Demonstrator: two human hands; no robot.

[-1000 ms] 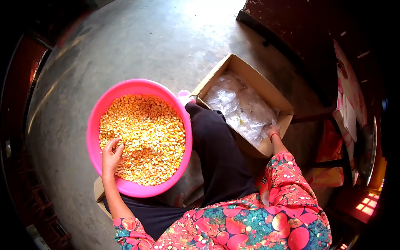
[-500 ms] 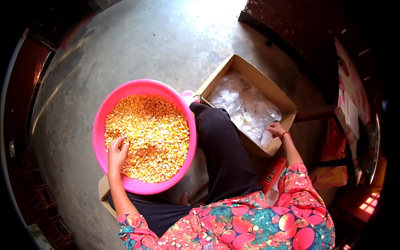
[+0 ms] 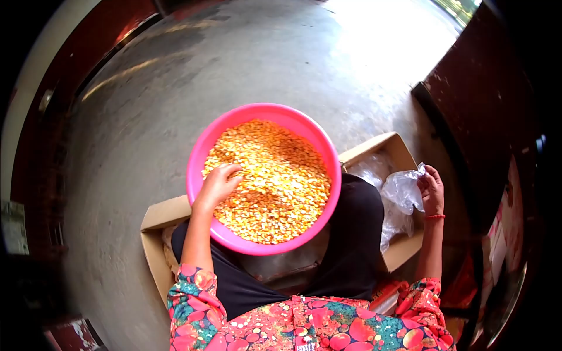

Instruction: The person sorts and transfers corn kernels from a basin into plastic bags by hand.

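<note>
A pink basin full of loose yellow corn kernels sits in front of my body, by my knees. Over the left part of the corn is my left hand, its fingers curled together; whatever they hold, if anything, is hidden. My right hand pinches a clear plastic bag by its upper corner, raised at the right side of an open cardboard box. More crumpled clear plastic lies inside that box.
A second cardboard box stands at my left, partly behind my arm. My dark trouser leg separates the basin from the right box. Grey concrete floor stretches ahead. Dark red furniture stands at the right.
My view has turned right, shifting the scene. My right hand has lifted a plastic bag up from the box's contents. My left hand stays over the corn, its fingers curled.
</note>
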